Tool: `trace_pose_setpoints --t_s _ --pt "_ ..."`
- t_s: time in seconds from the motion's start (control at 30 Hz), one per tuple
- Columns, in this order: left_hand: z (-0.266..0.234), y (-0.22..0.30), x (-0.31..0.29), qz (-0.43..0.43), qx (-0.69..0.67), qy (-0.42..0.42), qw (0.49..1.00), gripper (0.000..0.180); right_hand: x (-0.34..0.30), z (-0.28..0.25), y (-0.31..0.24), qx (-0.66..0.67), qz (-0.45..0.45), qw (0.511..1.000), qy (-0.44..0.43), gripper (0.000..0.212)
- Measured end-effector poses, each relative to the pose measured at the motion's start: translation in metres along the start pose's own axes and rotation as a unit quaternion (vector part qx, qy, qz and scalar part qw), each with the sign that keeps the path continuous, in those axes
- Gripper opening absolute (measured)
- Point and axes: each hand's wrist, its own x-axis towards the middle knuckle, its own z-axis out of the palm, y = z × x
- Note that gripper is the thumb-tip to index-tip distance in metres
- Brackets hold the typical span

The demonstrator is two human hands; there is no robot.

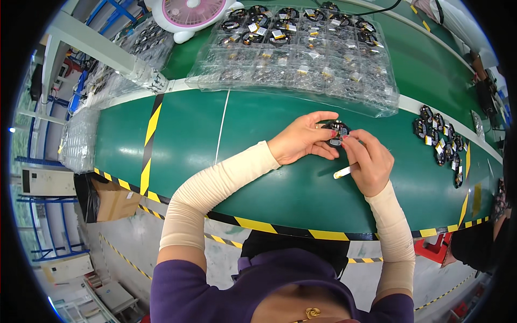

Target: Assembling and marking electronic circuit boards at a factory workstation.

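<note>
A small round black electronic part [336, 129] with bits of circuitry showing is held above the green table, between my two hands. My left hand [301, 139] grips its left side between thumb and fingers. Fingertips of my right hand [369, 160] are pinched together at the part's right edge; whether they hold something tiny there cannot be made out. Out of the curled lower fingers of my right hand sticks a short white stick-like piece [343, 172] with a yellowish end.
Stacked clear plastic trays [301, 70] of similar black parts stand on the far side. More loose black parts [440, 137] lie at right. A pink and white fan [193, 12] stands at the back. Striped tape edges the green table [258, 177]; a white post [102, 46] rises at left.
</note>
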Motion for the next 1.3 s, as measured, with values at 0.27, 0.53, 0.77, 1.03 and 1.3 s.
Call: trace_pose_setpoints --t_s 0.27,0.53,0.77,1.03,1.3 --pt "0.003 0.001 -0.003 -0.042 -0.118 -0.093 0.988 0.041 0.001 -0.001 0.001 -0.005 0.003 1.0 -0.005 0.023" --pt "0.001 -0.003 0.001 -0.037 -0.206 -0.076 0.975 0.035 0.0 -0.007 0.003 0.113 0.199 0.973 0.01 0.01" --pt "0.004 -0.007 -0.001 -0.006 -0.236 -0.086 0.968 0.048 -0.007 -0.024 0.016 0.519 0.498 0.689 0.089 0.053" --pt "0.006 -0.009 -0.002 0.01 -0.244 -0.109 0.964 0.048 -0.001 -0.006 -0.008 0.571 0.444 0.689 0.042 0.022" --pt "0.008 -0.009 -0.003 0.025 -0.253 -0.132 0.958 0.043 0.0 -0.008 -0.006 0.586 0.484 0.649 0.044 0.024"
